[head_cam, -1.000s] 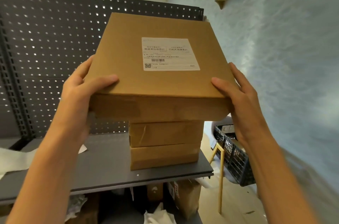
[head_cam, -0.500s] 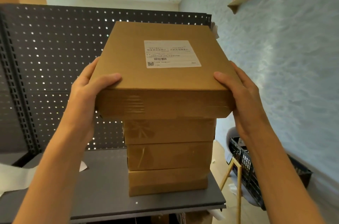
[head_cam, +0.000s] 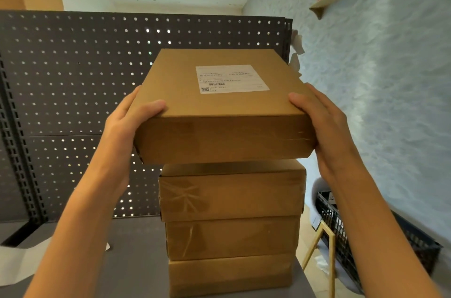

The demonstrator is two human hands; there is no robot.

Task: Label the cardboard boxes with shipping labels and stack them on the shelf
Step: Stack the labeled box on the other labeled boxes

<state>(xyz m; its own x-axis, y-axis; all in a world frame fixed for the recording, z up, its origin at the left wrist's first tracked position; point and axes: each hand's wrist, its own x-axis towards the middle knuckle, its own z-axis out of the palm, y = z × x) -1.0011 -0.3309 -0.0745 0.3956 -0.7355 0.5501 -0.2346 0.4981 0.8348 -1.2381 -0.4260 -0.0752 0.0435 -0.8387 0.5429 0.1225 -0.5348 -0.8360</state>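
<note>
Cardboard box (head_cam: 219, 112), flat, brown and square-shaped, is held in your two hands above a stack of three similar brown cardboard boxes (head_cam: 231, 227). Whether its underside already touches the top box of the stack, you cannot tell from this view. Your left hand (head_cam: 127, 126) grips the left side, with the thumb lying on the top face near the front corner and the fingers wrapped along the side. Your right hand (head_cam: 319, 126) grips the right side in the same way, thumb on top. The box lies flat, tilted a little down toward you, and its wide top face looks up. On this face sits a white rectangular shipping label (head_cam: 231, 79), placed toward the far right part, with its long side running left to right; a barcode and a small square code are visible, but the text is too small to read. The stack stands on a dark grey shelf board (head_cam: 136, 263) in front of a dark perforated metal back panel (head_cam: 85, 78). To the right, low beside the shelf, stands a black plastic lattice crate (head_cam: 346, 231); its contents are not clear.
</note>
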